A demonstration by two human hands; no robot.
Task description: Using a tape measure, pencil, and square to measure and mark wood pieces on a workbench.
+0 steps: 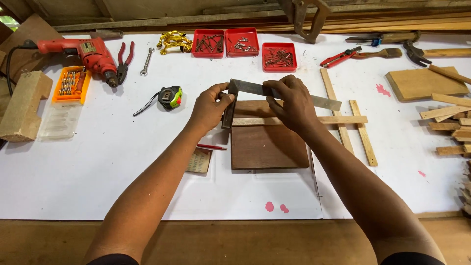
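Both hands meet on a try square (274, 93) at the middle of the white-covered bench (98, 162). Left hand (210, 107) pinches the square's dark stock at its upper end, fingers closed around it, seemingly pressing it against the left edge of a brown wooden board (267, 145). Right hand (292, 102) lies curled over the steel blade, gripping it so it stays flat across the work. That hold looks meant to keep stock and blade seated while an angle is checked. The blade is grey and thin, its free end jutting right, past the hand. Just under it a pale wooden strip (343, 119) crosses the board's upper part. Near the left wrist lie a red pencil (212, 146) and, farther off, a tape measure (170, 96).
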